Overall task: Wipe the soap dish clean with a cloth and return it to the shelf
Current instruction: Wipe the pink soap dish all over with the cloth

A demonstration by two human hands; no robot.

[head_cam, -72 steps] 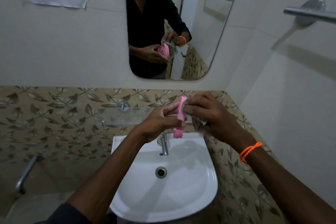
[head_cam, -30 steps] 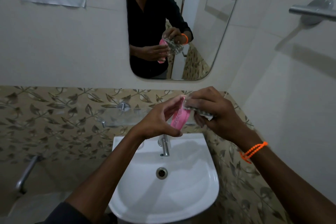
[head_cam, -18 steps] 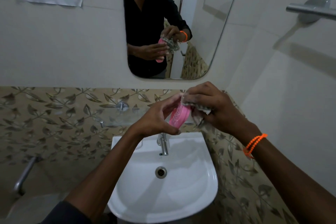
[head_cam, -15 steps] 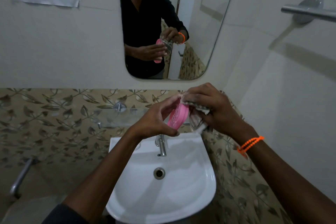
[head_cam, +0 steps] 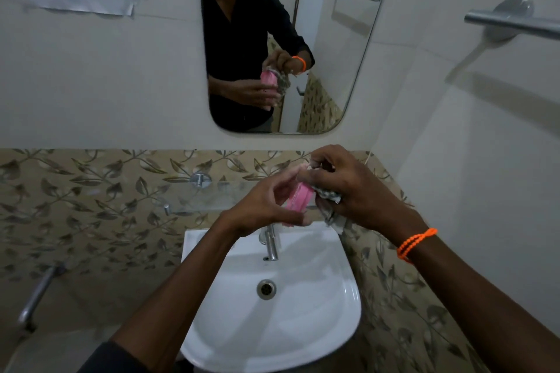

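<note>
A pink soap dish [head_cam: 298, 197] is held upright on edge above the white sink. My left hand [head_cam: 266, 206] grips it from the left, thumb under its lower end and fingers along its top edge. My right hand [head_cam: 345, 185] holds a grey patterned cloth [head_cam: 328, 206] bunched against the dish's right face and top; a tail of cloth hangs below the fingers. Behind the hands a glass shelf [head_cam: 209, 195] juts from the leaf-patterned tiles. The mirror above repeats both hands, dish and cloth.
Below the hands are the white sink [head_cam: 272, 306] and a chrome tap [head_cam: 271, 244]. A mirror [head_cam: 288, 39] hangs on the wall ahead. One towel rail [head_cam: 512, 21] is on the right wall, a chrome bar [head_cam: 38, 294] low on the left.
The dish has been turned between my hands, and the cloth has rubbed across its upper edge and right face. Both hands stay above the tap.
</note>
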